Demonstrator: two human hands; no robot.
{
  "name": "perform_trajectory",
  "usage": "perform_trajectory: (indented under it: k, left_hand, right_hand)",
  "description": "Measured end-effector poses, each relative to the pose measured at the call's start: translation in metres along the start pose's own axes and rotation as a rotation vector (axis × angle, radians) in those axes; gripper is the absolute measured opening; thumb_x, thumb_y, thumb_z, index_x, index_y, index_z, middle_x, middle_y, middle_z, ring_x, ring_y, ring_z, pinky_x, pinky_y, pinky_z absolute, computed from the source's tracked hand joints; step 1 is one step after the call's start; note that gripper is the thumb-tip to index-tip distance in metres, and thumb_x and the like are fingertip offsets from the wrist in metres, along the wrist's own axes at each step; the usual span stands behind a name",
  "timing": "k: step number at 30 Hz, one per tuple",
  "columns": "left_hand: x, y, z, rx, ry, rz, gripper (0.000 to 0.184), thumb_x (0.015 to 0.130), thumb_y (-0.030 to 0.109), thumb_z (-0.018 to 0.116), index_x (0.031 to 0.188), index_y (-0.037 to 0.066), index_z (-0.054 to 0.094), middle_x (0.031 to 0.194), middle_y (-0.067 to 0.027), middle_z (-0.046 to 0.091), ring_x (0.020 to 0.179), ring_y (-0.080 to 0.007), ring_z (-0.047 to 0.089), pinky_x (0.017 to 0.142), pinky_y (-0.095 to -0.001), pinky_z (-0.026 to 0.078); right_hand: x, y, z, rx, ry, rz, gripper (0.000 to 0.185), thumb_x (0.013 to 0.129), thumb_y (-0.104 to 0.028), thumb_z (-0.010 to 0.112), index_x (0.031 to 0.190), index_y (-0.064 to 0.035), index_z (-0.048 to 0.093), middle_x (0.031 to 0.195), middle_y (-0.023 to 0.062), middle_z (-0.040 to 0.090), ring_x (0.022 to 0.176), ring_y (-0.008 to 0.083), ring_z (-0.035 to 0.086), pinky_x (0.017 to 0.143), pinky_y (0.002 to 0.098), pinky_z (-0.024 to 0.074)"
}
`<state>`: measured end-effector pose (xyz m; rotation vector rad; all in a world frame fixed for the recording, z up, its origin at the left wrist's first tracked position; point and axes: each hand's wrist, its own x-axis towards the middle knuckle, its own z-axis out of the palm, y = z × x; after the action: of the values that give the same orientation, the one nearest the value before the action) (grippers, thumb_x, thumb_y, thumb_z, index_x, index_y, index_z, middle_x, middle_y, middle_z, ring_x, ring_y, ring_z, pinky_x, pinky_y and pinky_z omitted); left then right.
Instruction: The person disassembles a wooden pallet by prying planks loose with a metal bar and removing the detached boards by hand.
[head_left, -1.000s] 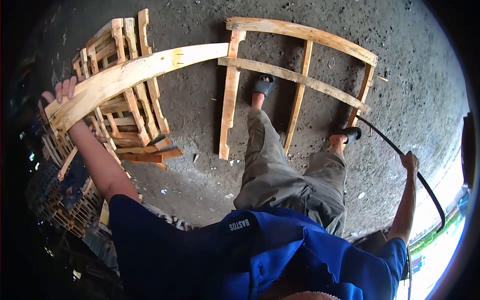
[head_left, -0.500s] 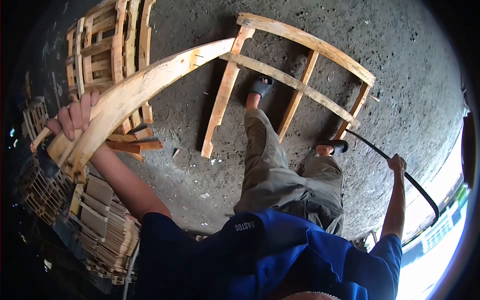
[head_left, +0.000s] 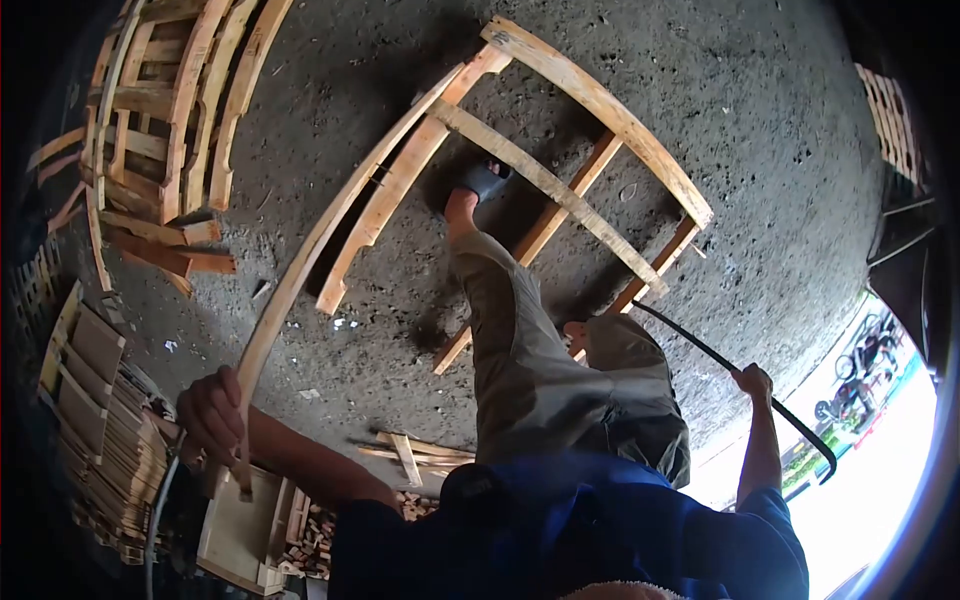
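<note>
My left hand (head_left: 213, 415) is wrapped around the near end of a long wooden board (head_left: 305, 265), which stands on edge. A few nails stick out of its side. The far end lies beside the notched beam of a partly dismantled pallet (head_left: 615, 112), and I cannot tell if they touch. My right hand (head_left: 755, 382) grips a long black crowbar (head_left: 700, 345) around its middle. The crowbar's far tip is by the end of the pallet's middle slat (head_left: 550, 182). One sandalled foot (head_left: 485, 180) is between the pallet's beams.
Wooden pallets (head_left: 185, 110) lean at the upper left, with broken wood pieces (head_left: 175, 250) beside them. Stacked boards (head_left: 110, 460) and a box (head_left: 240, 530) are at the lower left. Another pallet (head_left: 890, 125) stands at the far right. The floor (head_left: 780, 200) is rough and grey.
My left hand has swung the board down and toward my body, turning it from its broad face onto its edge. My right hand and the crowbar have shifted slightly left and down in view.
</note>
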<state>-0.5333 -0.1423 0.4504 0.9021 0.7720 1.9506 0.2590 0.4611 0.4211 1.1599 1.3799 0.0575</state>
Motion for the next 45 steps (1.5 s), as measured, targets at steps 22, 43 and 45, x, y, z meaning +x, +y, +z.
perform_trajectory:
  k: [22, 43, 45]
  left_hand:
    - [0.053, -0.082, 0.325, 0.82, 0.576, -0.792, 0.086, 0.085, 0.065, 0.069, 0.141, 0.002, 0.054, 0.157, -0.0233, 0.038, 0.15, -0.035, 0.029, 0.121, -0.0509, 0.024]
    - [0.045, -0.053, 0.345, 1.503, 0.746, -0.669, 0.041, 0.098, 0.023, 0.066, 0.128, -0.004, 0.058, 0.125, -0.0217, 0.063, 0.113, -0.0342, 0.062, 0.095, -0.0424, 0.049]
    - [0.071, -0.016, 0.305, 1.513, 0.853, -0.596, 0.039, 0.098, 0.023, 0.067, 0.124, -0.005, 0.06, 0.118, -0.0199, 0.066, 0.106, -0.0275, 0.066, 0.088, -0.0376, 0.052]
  right_hand:
    - [-0.05, -0.008, 0.03, 0.267, -0.012, 0.025, 0.049, 0.083, -0.049, 0.07, 0.109, -0.0083, 0.075, 0.116, 0.0219, 0.071, 0.114, 0.0391, 0.067, 0.095, 0.0477, 0.053]
    - [-0.062, 0.024, 0.114, 0.515, -0.161, 0.114, 0.056, 0.084, -0.051, 0.067, 0.123, -0.0118, 0.069, 0.125, 0.0201, 0.069, 0.121, 0.0383, 0.063, 0.1, 0.0485, 0.05]
    - [-0.049, 0.024, 0.124, 0.537, -0.2, 0.109, 0.056, 0.084, -0.052, 0.067, 0.123, -0.0115, 0.069, 0.124, 0.0201, 0.069, 0.121, 0.0385, 0.063, 0.099, 0.0483, 0.0501]
